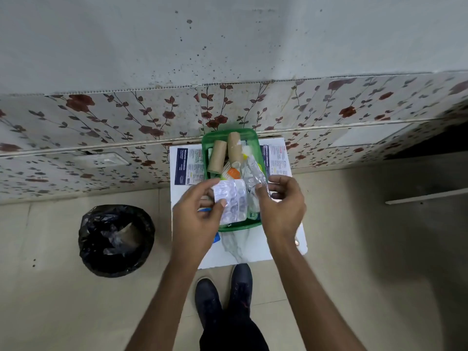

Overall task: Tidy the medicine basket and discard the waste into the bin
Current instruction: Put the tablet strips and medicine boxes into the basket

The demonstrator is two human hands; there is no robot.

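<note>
A green medicine basket [206, 144] stands on a small white table [255, 254] against the wall. Two brown cardboard rolls [217, 157] lean in its far half, beside orange and yellow packets [233, 172]. My left hand [196, 215] pinches a silver blister strip [234, 202] over the basket's near end. My right hand [281, 206] grips a clear plastic wrapper [253, 177] that rises from the basket. A bin [116, 240] lined with a black bag stands on the floor to the left, with a cardboard roll inside.
Two printed medicine boxes [190, 164] flank the basket on the table. A crumpled clear wrapper [234, 245] lies on the table's near edge. My dark shoes [222, 292] stand just before the table. A flowered wall runs behind.
</note>
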